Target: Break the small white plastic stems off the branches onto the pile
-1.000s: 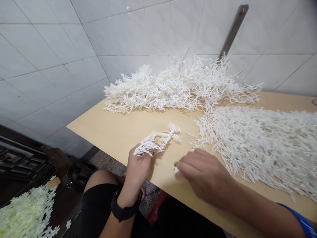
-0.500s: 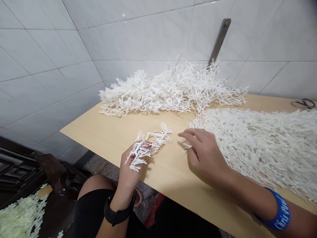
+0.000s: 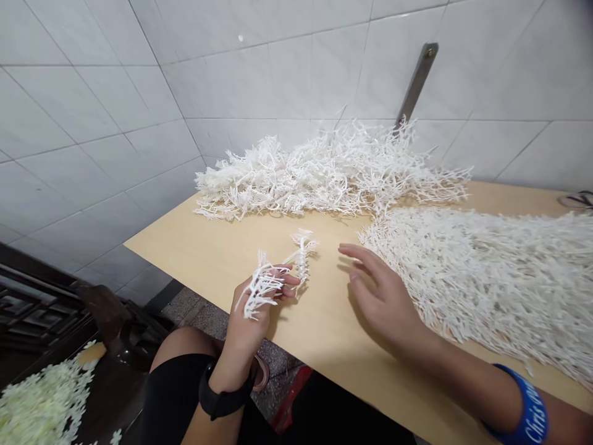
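Observation:
My left hand (image 3: 257,306) is closed around a white branched plastic sprig (image 3: 263,289). One feathery end of it drapes over the back of the hand, and the other (image 3: 303,253) sticks up past the fingertips. To the right, my right hand (image 3: 382,293) hovers over the table with fingers spread and nothing visible between them. Beside it spreads a wide layer of short white plastic pieces (image 3: 500,272). Along the wall lies a tangled heap of longer white branched sprigs (image 3: 324,170).
The light wooden table (image 3: 222,247) stands against a tiled wall (image 3: 278,74). A metal bracket (image 3: 416,86) is fixed to that wall. At lower left, pale green petal-like pieces (image 3: 44,402) lie on a dark wooden seat (image 3: 115,389). A dark cord (image 3: 579,199) rests at the far right.
My right hand has let go of a small white piece and its fingers have opened. The sprig in my left hand has turned, its far end now more upright. The view has shifted slightly.

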The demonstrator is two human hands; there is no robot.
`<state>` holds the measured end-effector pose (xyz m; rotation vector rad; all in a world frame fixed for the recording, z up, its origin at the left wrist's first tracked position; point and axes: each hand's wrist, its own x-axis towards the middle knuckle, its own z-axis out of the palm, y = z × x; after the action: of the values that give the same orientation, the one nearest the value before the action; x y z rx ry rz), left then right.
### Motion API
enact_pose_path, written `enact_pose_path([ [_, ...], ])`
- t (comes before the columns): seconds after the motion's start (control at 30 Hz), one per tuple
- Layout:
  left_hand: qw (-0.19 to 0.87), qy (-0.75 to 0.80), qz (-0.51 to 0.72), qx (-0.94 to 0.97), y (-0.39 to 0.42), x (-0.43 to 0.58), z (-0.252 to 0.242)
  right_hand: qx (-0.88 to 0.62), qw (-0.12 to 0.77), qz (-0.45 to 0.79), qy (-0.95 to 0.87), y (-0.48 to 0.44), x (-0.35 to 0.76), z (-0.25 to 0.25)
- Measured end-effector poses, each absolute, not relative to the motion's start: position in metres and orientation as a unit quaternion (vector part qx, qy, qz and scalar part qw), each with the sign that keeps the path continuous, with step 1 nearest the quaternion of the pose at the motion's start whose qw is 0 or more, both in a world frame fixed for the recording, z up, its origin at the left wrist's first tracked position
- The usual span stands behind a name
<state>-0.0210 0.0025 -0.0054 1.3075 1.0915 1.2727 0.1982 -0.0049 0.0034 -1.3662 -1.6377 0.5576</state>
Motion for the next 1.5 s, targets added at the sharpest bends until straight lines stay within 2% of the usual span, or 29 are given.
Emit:
enact_pose_path([
  [0.1, 0.462, 0.480, 0.491, 0.562, -0.002, -0.017, 0.009, -0.486, 0.445, 0.223, -0.718, -0.013, 0.191, 0.008],
  [0.23, 0.481, 0.496, 0.468, 0.551, -0.005, -0.012, 0.018, -0.462, 0.398, 0.335, -0.718, -0.020, 0.181, 0.013],
  [0.37, 0.504, 0.458, 0.464, 0.566, -0.003, -0.013, 0.011, -0.453, 0.394, 0.411, -0.686, -0.020, 0.174, 0.011],
  [0.47, 0.481, 0.437, 0.470, 0.597, -0.003, -0.014, 0.009, -0.451, 0.409, 0.395, -0.688, -0.020, 0.174, 0.010],
  [0.57, 0.484, 0.418, 0.469, 0.609, -0.005, -0.013, 0.013, -0.459, 0.436, 0.318, -0.705, -0.022, 0.175, 0.011],
  [0.67, 0.477, 0.400, 0.435, 0.650, -0.006, -0.013, 0.016, -0.478, 0.422, 0.273, -0.720, -0.023, 0.176, 0.013],
  [0.8, 0.411, 0.386, 0.374, 0.737, -0.005, -0.014, 0.013, -0.466, 0.391, 0.303, -0.734, -0.023, 0.174, 0.013],
  [1.03, 0.281, 0.453, 0.364, 0.764, -0.005, -0.008, 0.001, -0.471, 0.415, 0.352, -0.694, -0.022, 0.175, 0.014],
  [1.27, 0.144, 0.497, 0.317, 0.795, -0.009, 0.002, 0.002, -0.511, 0.356, 0.401, -0.673, -0.020, 0.173, 0.013],
  [1.5, 0.219, 0.511, 0.354, 0.753, -0.011, 0.000, -0.001, -0.481, 0.404, 0.485, -0.608, -0.014, 0.177, 0.009],
])
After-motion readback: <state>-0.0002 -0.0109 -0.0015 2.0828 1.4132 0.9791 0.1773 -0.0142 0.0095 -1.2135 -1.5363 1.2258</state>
